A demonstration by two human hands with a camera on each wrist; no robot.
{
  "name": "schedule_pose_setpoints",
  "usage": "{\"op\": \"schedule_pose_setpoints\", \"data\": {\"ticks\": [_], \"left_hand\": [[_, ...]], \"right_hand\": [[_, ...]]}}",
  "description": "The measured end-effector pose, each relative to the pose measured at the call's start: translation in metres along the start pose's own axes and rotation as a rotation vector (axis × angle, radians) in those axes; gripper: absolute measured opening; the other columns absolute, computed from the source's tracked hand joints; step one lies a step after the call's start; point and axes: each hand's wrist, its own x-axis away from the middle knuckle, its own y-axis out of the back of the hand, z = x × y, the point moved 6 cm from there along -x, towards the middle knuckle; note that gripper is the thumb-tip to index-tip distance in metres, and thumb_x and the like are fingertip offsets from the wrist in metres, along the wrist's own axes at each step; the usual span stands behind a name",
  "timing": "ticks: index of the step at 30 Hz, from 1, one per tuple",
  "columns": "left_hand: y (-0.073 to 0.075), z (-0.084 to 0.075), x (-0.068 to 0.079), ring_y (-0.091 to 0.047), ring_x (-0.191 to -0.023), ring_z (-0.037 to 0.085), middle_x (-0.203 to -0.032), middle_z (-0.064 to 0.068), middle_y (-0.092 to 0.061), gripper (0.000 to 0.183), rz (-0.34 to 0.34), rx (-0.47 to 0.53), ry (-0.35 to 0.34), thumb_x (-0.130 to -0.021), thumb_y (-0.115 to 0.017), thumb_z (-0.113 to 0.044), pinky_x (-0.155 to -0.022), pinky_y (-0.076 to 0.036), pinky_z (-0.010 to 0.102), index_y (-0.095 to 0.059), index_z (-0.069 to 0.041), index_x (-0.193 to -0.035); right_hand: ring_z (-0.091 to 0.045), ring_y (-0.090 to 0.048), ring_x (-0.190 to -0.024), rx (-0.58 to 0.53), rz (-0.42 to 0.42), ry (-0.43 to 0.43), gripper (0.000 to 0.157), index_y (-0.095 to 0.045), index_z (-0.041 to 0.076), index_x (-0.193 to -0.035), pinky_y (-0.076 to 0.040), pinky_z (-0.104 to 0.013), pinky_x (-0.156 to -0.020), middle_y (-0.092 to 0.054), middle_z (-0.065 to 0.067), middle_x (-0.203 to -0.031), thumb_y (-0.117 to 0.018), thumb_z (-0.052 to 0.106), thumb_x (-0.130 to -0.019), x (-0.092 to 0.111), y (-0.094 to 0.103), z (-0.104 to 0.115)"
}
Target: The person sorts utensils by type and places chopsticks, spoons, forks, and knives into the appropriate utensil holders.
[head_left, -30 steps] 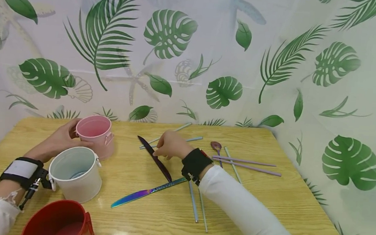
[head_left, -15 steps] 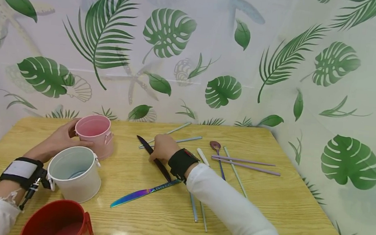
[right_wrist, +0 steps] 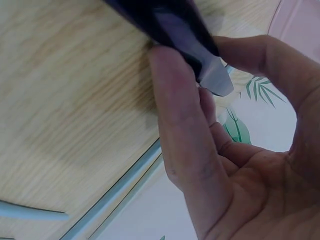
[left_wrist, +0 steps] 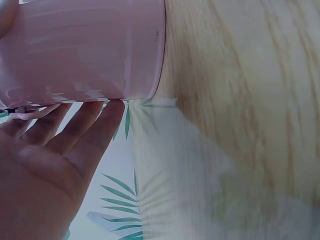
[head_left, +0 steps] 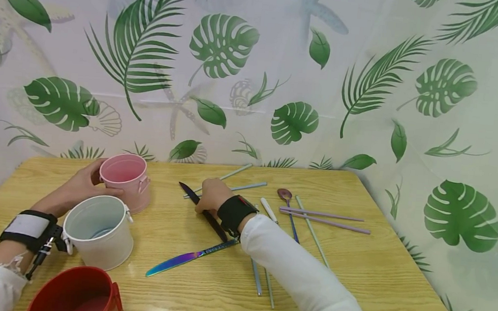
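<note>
My left hand (head_left: 79, 187) holds the pink bucket (head_left: 135, 199), which stands upright at the back left. In the left wrist view the fingers (left_wrist: 95, 132) lie along the bucket's side, and a bit of thumb shows at the opposite side. My right hand (head_left: 213, 197) pinches a dark purple knife (head_left: 214, 224) near its middle. The right wrist view shows that knife (right_wrist: 155, 22) between thumb and fingers. One end of it lies by the handle of a rainbow-coloured knife (head_left: 177, 262).
A white bucket (head_left: 109, 249) and a red bucket (head_left: 79, 291) stand nearer on the left. Right of my right hand lie a white-handled piece (head_left: 269, 210), a spoon (head_left: 284, 194), pink chopsticks (head_left: 332, 223) and a pale green chopstick (head_left: 313, 233). Blue chopsticks (head_left: 248, 186) lie behind it.
My right hand has shifted slightly left along the dark knife and closed on it, uncovering the white-handled piece. My left hand and the buckets have stayed put.
</note>
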Motion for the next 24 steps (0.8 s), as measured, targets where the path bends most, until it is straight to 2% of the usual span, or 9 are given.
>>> {"op": "schedule_pose_setpoints", "data": {"ticks": [7,15,20,24], "left_hand": [[-0.0005,0.0000,-0.0025,-0.037,-0.141,0.045,-0.156,0.020,-0.041,0.097,0.004,-0.012,0.011,-0.091,-0.080,-0.039,-0.106,-0.036,0.072,-0.019,-0.016,-0.163],[-0.0022,-0.0020,-0.0011,-0.036,-0.142,0.046,-0.156,0.021,-0.041,0.096,-0.008,0.011,0.018,-0.091,-0.080,-0.037,-0.107,-0.034,0.072,-0.021,-0.014,-0.163],[-0.0030,-0.0005,0.0001,-0.040,-0.139,0.042,-0.154,0.020,-0.044,0.094,-0.037,0.026,0.027,-0.091,-0.080,-0.037,-0.108,-0.037,0.066,-0.023,-0.014,-0.162],[-0.0040,0.0018,0.0010,-0.043,-0.135,0.037,-0.153,0.019,-0.045,0.094,-0.066,0.029,0.026,-0.090,-0.081,-0.035,-0.105,-0.040,0.058,-0.024,-0.014,-0.162]], "right_hand": [[-0.012,-0.044,-0.035,0.029,-0.021,0.016,0.035,-0.053,0.012,-0.061,-0.038,-0.024,-0.040,-0.046,0.002,-0.045,-0.077,0.011,-0.086,0.0016,0.0029,0.0010],[-0.014,-0.040,-0.048,0.104,-0.056,0.034,0.039,-0.044,0.014,-0.066,-0.034,-0.027,-0.049,-0.041,0.001,-0.059,-0.078,0.016,-0.085,0.0052,0.0066,0.0053],[-0.017,-0.044,-0.062,0.180,-0.066,0.040,0.029,-0.051,0.012,-0.074,-0.037,-0.028,-0.056,-0.047,-0.001,-0.070,-0.077,0.017,-0.087,0.0060,0.0052,0.0071],[-0.018,-0.049,-0.066,0.218,-0.062,0.042,0.020,-0.059,0.009,-0.083,-0.039,-0.028,-0.056,-0.053,-0.002,-0.075,-0.076,0.016,-0.088,0.0031,0.0011,0.0055]]}}
